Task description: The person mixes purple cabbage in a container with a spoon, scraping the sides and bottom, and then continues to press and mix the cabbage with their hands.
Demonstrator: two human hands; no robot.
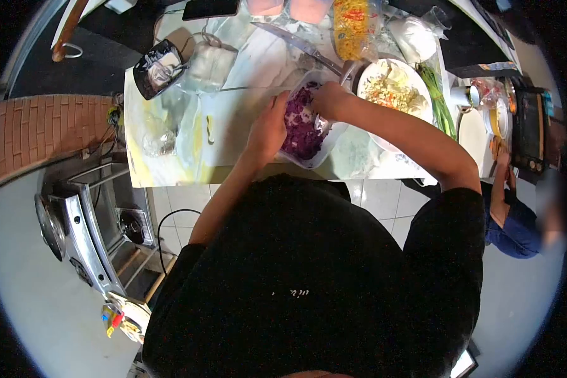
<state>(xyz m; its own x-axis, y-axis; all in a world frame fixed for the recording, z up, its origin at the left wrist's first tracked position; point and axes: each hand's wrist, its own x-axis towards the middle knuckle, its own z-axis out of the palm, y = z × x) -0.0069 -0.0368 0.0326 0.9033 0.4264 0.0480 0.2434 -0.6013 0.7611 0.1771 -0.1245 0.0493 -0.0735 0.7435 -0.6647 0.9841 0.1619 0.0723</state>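
Observation:
A pale plastic container (pixel 326 153) with chopped purple food (pixel 303 140) in it stands near the table's front edge. My left hand (pixel 269 129) is closed on the container's left rim. My right hand (pixel 331 101) reaches into the container at its upper right, its fingers wrapped round something I cannot make out. A shiny metal piece (pixel 322 124) shows below that hand, against the purple food. To the right stands a white bowl (pixel 416 74) of pale, shredded food with orange bits. A long knife (pixel 296 41) lies behind the container.
A black dish (pixel 158 69) and a clear bag (pixel 211 66) are at the back left. Behind the bowl lies a yellow packet (pixel 351 28); green stalks (pixel 439 104) lie right of it. Another person (pixel 516 217) is at the far right. A metal stove (pixel 88 233) stands lower left.

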